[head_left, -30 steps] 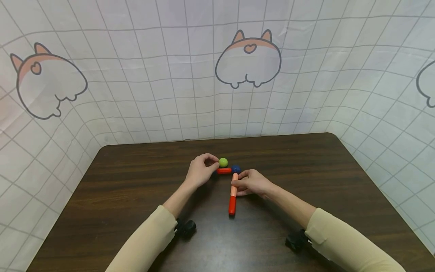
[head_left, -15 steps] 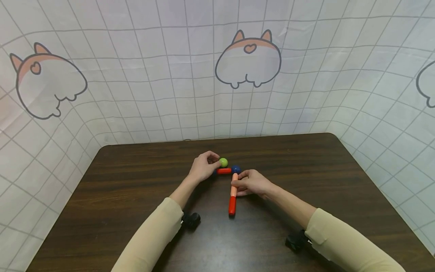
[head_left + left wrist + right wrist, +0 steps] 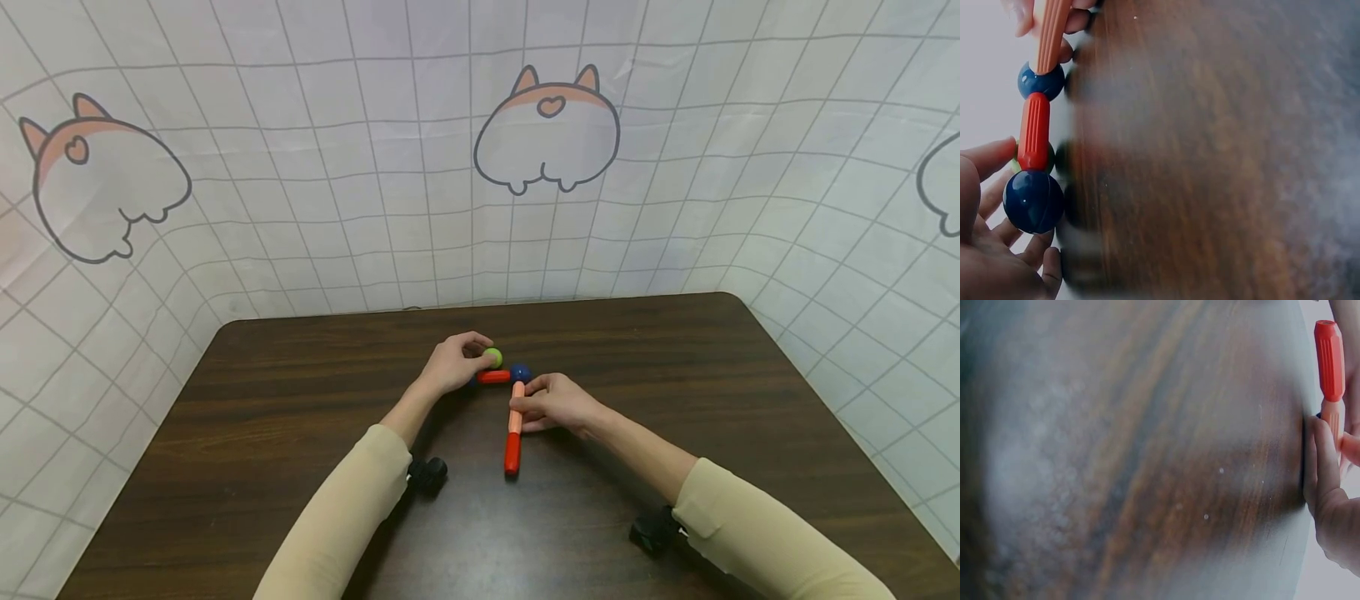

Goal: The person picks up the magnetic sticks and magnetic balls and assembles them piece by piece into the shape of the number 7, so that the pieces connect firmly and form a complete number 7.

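Observation:
My left hand (image 3: 452, 364) pinches a green ball (image 3: 493, 357) between thumb and fingers, just behind a short red rod (image 3: 494, 377). That rod joins a blue ball (image 3: 521, 372) on its right to a second blue ball (image 3: 1033, 201), large in the left wrist view and mostly hidden by the left hand in the head view. My right hand (image 3: 561, 406) holds a ribbed orange rod (image 3: 517, 410) whose far end meets the right blue ball. A longer red rod (image 3: 1330, 365) continues from the orange rod's near end. In the left wrist view the green ball is mostly hidden behind the red rod.
The pieces are on a dark wood-grain table (image 3: 300, 400) with rounded back corners. A white gridded curtain (image 3: 420, 167) with cartoon dog prints surrounds its back and sides. Black wrist cameras (image 3: 429, 475) sit at both sleeve cuffs, low over the tabletop.
My left hand has moved slightly right and away from me, and its thumb and fingers have closed on the green ball. The right hand and the rods have stayed in place.

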